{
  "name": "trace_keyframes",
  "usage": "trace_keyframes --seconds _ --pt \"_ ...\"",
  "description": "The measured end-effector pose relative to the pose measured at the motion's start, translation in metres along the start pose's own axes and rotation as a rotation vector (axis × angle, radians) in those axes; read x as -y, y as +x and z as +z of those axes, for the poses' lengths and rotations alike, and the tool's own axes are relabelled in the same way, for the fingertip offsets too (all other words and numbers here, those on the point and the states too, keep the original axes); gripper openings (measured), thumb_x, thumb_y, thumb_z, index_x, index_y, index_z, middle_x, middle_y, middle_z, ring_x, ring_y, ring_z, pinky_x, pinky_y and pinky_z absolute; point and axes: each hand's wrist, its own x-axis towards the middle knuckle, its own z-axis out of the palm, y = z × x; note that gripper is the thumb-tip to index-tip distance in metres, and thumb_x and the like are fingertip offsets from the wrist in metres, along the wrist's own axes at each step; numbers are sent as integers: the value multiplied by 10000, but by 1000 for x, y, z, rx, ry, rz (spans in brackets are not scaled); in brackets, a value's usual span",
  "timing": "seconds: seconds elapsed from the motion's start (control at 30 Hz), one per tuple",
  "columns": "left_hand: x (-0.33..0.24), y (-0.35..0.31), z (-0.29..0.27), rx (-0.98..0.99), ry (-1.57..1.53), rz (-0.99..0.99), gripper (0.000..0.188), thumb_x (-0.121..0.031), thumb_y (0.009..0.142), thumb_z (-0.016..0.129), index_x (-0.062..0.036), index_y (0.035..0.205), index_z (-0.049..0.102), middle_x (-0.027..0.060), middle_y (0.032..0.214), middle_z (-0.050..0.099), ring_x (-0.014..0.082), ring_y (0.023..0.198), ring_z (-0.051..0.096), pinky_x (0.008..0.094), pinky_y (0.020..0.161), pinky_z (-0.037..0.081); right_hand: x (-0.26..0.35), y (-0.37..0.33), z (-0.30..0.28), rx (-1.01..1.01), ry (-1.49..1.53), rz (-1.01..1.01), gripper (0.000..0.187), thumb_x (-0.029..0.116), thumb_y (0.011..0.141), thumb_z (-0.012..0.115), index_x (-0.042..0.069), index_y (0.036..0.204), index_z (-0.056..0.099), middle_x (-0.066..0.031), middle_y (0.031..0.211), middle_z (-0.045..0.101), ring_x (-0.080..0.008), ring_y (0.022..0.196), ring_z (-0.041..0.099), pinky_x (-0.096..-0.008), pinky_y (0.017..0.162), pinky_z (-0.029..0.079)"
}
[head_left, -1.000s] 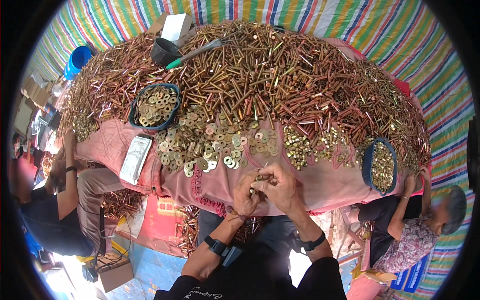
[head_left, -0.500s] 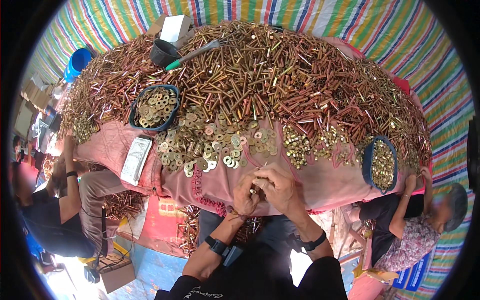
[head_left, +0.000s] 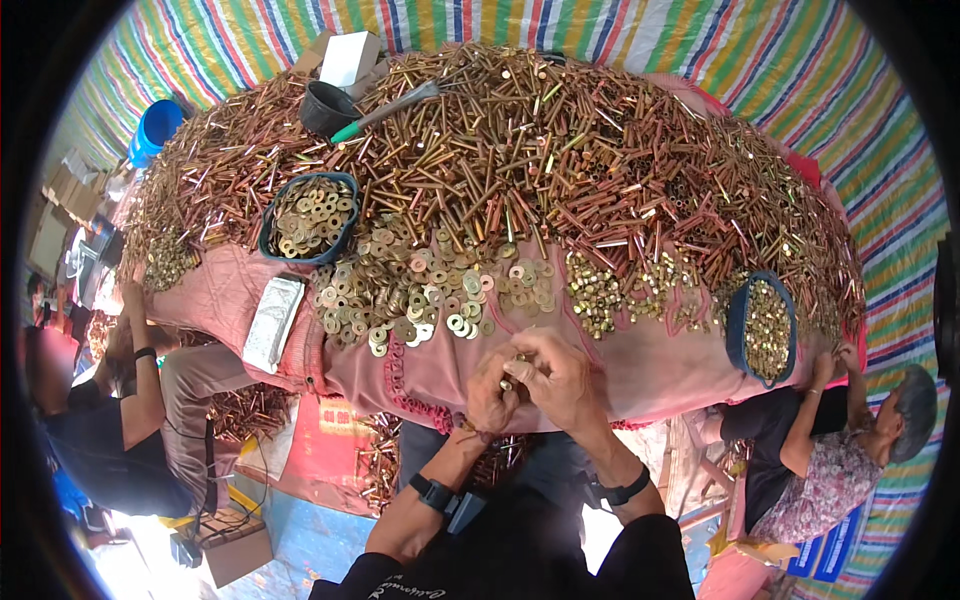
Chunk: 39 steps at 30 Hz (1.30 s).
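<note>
Close together in front of my body, my left hand [head_left: 492,393] and my right hand [head_left: 558,380] meet over the near edge of the cloth. Both are closed around a small brass-coloured bolt [head_left: 507,383], of which only the end shows between the fingers. My right thumb and fingers pinch at its upper part; whether a nut or washer is on it is hidden. Just beyond my hands lie loose flat washers [head_left: 465,305] and, to the right, small loose nuts [head_left: 597,305].
A heap of coppery rods [head_left: 640,170] covers the table's far part. A blue tub of washers [head_left: 353,232] stands left, a blue tub of nuts [head_left: 736,330] right. A silver packet [head_left: 273,325], black cup [head_left: 325,108] and green-handled tool [head_left: 385,112] lie about. People work at both sides.
My right fingers have shifted slightly around the bolt, and its thin upper end no longer shows above them. At the left, the other person's hands have moved down a little.
</note>
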Motion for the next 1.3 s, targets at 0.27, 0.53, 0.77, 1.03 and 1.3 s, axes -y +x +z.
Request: trace_keyframes --seconds 0.27,0.53,0.77,1.03,1.3 --pt "-11 5 1 -53 -347 -368 253 -167 1119 595 2 1303 640 159 1177 750 258 1008 764 355 863 597 -31 -7 -16 -208 447 423 160 117 1019 750 -27 1089 738 -39 934 749 -84 777 685 -254 663 579" --pt "2 1 9 -54 -494 -465 336 -145 1145 536 52 1415 567 134 1214 726 191 1077 730 320 952 597 -51 30 -19 -92 -299 143 264 203 972 753 7 1148 760 -200 894 746 -345 827 744 -439 748 565" --pt "-7 6 2 9 -262 -393 312 -141 1144 533 57 1377 594 138 1156 748 184 1054 734 319 919 600 -84 64 -11 -46 -602 88 233 189 923 786 26 1091 783 -225 934 717 -423 871 709 -494 777 541" --pt "-16 27 7 -82 -134 -284 251 -140 1134 552 24 1294 657 127 1025 773 167 982 730 310 865 577 -62 50 -18 -121 166 444 246 220 989 792 0 1090 753 -67 741 703 -122 602 638 -260 534 480" --pt "4 34 15 -42 -97 -58 309 -48 953 654 -38 1257 707 176 1013 736 372 921 717 428 811 568 -16 27 -4 197 459 430 196 213 1044 738 23 1092 736 -13 736 697 -65 616 640 -209 535 490"
